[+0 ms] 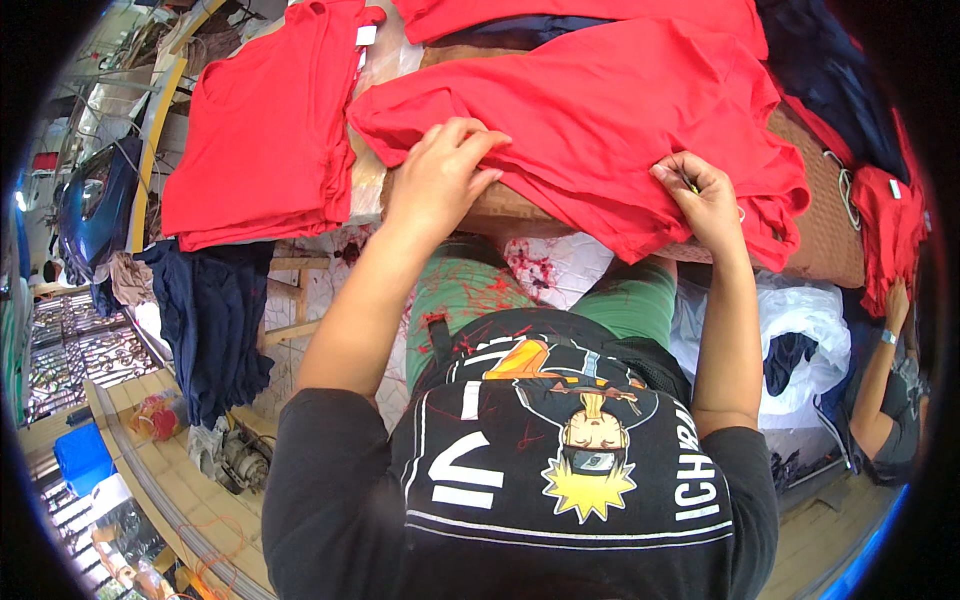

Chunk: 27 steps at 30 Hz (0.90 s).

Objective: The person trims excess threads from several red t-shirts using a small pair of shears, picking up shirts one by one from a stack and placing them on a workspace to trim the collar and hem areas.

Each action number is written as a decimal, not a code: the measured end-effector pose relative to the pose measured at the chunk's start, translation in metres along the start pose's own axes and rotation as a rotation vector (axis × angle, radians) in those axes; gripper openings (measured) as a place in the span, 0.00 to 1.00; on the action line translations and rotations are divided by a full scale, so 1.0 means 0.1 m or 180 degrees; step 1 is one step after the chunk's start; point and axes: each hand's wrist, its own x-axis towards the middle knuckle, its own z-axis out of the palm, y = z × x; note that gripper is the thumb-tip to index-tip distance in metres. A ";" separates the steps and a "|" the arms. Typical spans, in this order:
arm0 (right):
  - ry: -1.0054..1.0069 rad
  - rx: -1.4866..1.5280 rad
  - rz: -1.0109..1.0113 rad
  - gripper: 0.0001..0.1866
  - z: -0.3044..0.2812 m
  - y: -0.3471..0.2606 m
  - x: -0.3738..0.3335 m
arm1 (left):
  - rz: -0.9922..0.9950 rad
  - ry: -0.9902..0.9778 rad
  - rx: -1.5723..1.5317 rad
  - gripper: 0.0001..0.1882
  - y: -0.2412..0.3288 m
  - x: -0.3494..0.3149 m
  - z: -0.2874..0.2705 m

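A red knit garment lies loosely spread over a brown cushioned surface in front of me. My left hand rests at its left near edge, fingers bent and thumb held apart, gripping nothing I can see. At the garment's right part, my right hand is closed in a pinch on a small dark-and-yellow tool. Most of that tool is hidden by the fingers, so its kind does not show. A stack of folded red garments lies to the left.
Dark blue cloth hangs below the red stack. At far right, another person's hand holds a red garment. A white plastic bag stands right of my legs. Red thread scraps lie on my green trousers.
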 end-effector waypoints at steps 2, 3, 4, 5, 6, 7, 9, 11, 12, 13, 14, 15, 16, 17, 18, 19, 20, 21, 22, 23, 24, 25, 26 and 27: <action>0.0046 -0.0020 0.0023 0.08 0.01 -0.04 -0.02 | -0.0394 -0.0054 -0.0397 0.10 -0.06 -0.06 0.15; 0.0058 -0.0027 0.0034 0.08 0.02 -0.04 -0.04 | -0.0602 -0.0082 -0.0591 0.08 -0.07 -0.08 0.18; 0.0079 -0.0026 -0.0004 0.08 0.02 -0.04 -0.04 | -0.0778 -0.0127 -0.0743 0.07 -0.10 -0.14 0.16; 0.0103 -0.0022 -0.0024 0.08 0.02 -0.02 -0.04 | -0.0955 -0.0189 -0.0901 0.06 -0.09 -0.19 0.04; 0.0126 -0.0017 -0.0049 0.08 0.03 0.00 -0.05 | -0.1133 -0.0248 -0.1056 0.06 -0.10 -0.24 -0.10; 0.0169 -0.0012 -0.0058 0.08 0.02 0.02 -0.04 | -0.1170 -0.1005 -0.1357 0.09 -0.14 -0.30 -0.28; 0.0190 0.0012 -0.0096 0.08 0.03 0.06 -0.03 | -0.1502 -0.2657 -0.1398 0.13 -0.15 -0.39 -0.69; 0.0158 -0.0031 -0.0043 0.08 0.01 0.10 -0.01 | -0.1605 -0.3183 -0.0997 0.18 -0.08 -0.46 -0.94; 0.0154 -0.0049 -0.0016 0.08 0.01 0.10 -0.01 | -0.1441 -0.2879 -0.0991 0.17 -0.09 -0.48 -0.94; 0.0159 0.0026 0.0003 0.08 0.01 0.10 -0.01 | -0.1273 -0.2578 -0.0981 0.17 -0.11 -0.49 -0.91; 0.0160 0.0018 0.0003 0.08 0.00 0.12 -0.01 | -0.1096 -0.2270 -0.0978 0.17 -0.12 -0.48 -0.89; 0.0164 0.0009 0.0004 0.08 -0.01 0.16 -0.01 | -0.0907 -0.2051 -0.0972 0.13 -0.09 -0.40 -0.87; 0.0173 0.0000 0.0006 0.08 -0.01 0.17 -0.01 | -0.0988 -0.1702 -0.0913 0.13 -0.05 -0.33 -0.78; 0.0202 0.0009 -0.0048 0.08 0.00 0.15 -0.01 | -0.1065 -0.1353 -0.0844 0.13 -0.01 -0.25 -0.69; 0.0221 0.0023 -0.0103 0.08 0.04 0.12 -0.01 | -0.1148 -0.1003 -0.0770 0.12 0.04 -0.19 -0.62; 0.0239 0.0037 -0.0158 0.08 0.05 0.09 -0.02 | -0.1058 -0.0839 -0.0291 0.12 0.09 -0.13 -0.52; 0.0232 -0.0038 -0.0138 0.08 0.04 0.07 -0.03 | -0.0961 -0.0669 0.0170 0.12 0.11 -0.11 -0.37; 0.0218 -0.0103 -0.0124 0.08 0.04 0.06 -0.03 | -0.0868 -0.0495 0.0641 0.12 0.08 -0.12 -0.23; 0.0192 -0.0148 -0.0118 0.08 0.05 0.04 -0.02 | -0.0747 -0.0386 0.0341 0.11 -0.04 -0.22 -0.04; 0.0199 -0.0196 -0.0083 0.08 0.05 0.03 -0.03 | -0.0795 -0.0351 0.0157 0.10 -0.03 -0.23 -0.04; 0.0200 -0.0243 -0.0049 0.08 0.04 0.01 -0.05 | -0.0847 -0.0317 -0.0027 0.10 -0.01 -0.25 -0.08; 0.0196 -0.0290 -0.0014 0.08 0.03 0.01 -0.04 | -0.0861 -0.0722 -0.0478 0.09 -0.04 -0.30 -0.20; 0.0233 -0.0250 -0.0017 0.08 0.02 0.04 -0.06 | -0.0857 -0.1131 -0.0959 0.08 -0.04 -0.32 -0.42; 0.0226 -0.0178 -0.0028 0.08 0.03 0.06 -0.06 | -0.0784 -0.1878 -0.1205 0.07 -0.06 -0.35 -0.67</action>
